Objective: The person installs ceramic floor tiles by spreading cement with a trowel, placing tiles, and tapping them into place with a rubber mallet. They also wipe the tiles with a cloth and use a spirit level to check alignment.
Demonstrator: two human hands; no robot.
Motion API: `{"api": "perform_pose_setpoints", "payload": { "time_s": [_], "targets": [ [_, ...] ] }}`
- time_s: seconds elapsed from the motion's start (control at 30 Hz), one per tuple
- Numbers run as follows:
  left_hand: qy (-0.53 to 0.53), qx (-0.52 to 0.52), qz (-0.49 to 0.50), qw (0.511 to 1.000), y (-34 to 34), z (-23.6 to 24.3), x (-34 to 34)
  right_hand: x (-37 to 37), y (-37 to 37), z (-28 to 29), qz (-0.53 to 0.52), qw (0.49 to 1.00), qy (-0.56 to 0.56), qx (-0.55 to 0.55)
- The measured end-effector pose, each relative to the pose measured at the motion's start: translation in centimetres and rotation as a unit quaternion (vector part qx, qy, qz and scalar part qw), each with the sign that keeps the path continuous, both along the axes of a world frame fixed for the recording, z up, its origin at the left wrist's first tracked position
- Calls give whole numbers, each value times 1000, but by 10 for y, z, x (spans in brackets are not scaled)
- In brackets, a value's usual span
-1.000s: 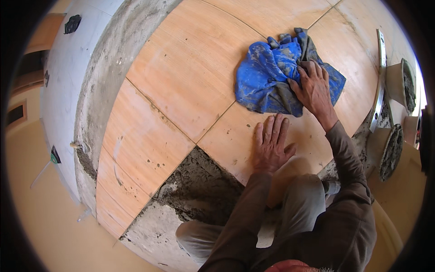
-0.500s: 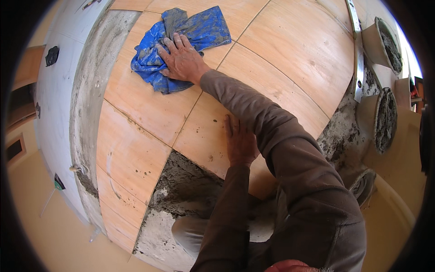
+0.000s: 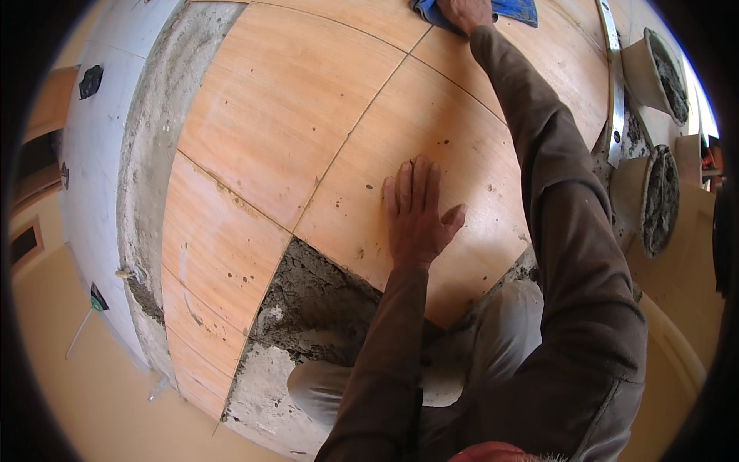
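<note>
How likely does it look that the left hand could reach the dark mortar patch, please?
Probably yes: the left hand lies on the tile bordering the dark mortar patch, and nothing appears to stand between them.

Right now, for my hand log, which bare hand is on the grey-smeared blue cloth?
The right hand, touching the cloth at the picture's top edge; the left hand rests on an orange wood-grained tile.
</note>
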State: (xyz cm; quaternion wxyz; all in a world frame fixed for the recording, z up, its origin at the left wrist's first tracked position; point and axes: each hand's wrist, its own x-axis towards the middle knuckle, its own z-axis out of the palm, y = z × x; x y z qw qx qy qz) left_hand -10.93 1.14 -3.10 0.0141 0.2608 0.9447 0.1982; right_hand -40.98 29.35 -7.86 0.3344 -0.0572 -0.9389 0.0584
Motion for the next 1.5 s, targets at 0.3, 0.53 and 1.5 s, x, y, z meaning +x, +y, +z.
{"api": "perform_pose_setpoints", "payload": {
  "time_s": [0.3,0.53,1.5],
  "targets": [
    [-59,-12,-21,998,0,-15,-5,153,-240,37,312,927,-149,-145],
    [10,-154,-41,987,-3,-18,-9,183,-306,15,532,824,-167,-100],
    [21,-70,-22,997,6,5,-5,157,255,14,-363,911,-165,-107]
  ]
}}
